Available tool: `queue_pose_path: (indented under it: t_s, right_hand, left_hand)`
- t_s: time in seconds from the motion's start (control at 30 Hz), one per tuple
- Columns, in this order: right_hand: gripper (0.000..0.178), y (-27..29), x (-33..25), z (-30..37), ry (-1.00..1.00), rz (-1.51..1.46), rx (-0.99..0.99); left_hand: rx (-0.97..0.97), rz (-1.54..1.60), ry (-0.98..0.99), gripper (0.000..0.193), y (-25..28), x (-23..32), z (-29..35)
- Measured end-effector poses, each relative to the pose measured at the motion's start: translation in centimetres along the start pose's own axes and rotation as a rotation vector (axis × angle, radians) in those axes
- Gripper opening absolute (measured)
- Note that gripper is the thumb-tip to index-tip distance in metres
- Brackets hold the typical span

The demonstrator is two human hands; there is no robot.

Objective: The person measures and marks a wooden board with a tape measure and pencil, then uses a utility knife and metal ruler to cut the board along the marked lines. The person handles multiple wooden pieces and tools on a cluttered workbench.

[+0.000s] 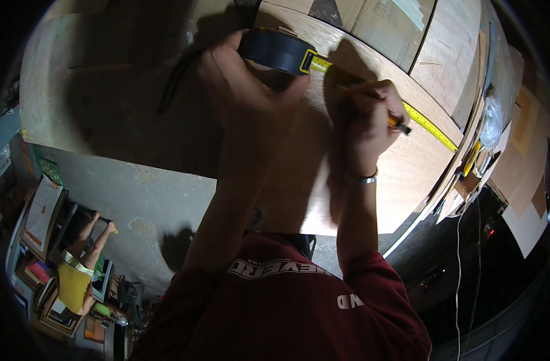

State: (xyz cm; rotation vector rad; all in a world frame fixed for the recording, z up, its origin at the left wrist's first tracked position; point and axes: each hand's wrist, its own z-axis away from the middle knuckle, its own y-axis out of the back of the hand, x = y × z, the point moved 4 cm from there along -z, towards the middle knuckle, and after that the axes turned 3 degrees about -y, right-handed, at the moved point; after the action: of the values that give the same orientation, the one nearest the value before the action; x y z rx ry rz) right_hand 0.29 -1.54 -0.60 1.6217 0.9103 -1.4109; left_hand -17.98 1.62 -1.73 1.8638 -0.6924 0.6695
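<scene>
Plywood sheet (166, 78) carries both hands: the left hand (239, 84) clamps the tape measure case (278, 51) down so its yellow tape (428, 126) lies flat, while the right hand (365, 117) grips 1 pencil (400, 125) beside that tape.

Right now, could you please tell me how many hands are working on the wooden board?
2. The left hand holds the black tape measure case near the board's far edge; the right hand grips a pencil beside the extended yellow tape. No others show.
</scene>
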Motion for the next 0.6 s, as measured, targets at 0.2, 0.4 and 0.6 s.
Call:
queue_pose_path:
  t_s: [0.2, 0.4, 0.6]
  right_hand:
    - [0.024, 4.5, -2.2, 3.1, -0.085, -0.301, 0.267]
    - [0.022, 9.4, -4.3, 14.3, -0.086, -0.174, 0.171]
    - [0.019, 10.0, -3.1, 21.6, -0.258, -0.003, 0.098]
  left_hand:
    - [0.100, -0.052, -0.094, 0.073, 0.4, 0.2, 0.1]
    - [-0.078, -0.072, 0.034, 0.075, 6.6, 2.2, 9.1]
    - [-0.090, -0.184, 0.038, 0.080, 11.1, 1.2, 15.4]
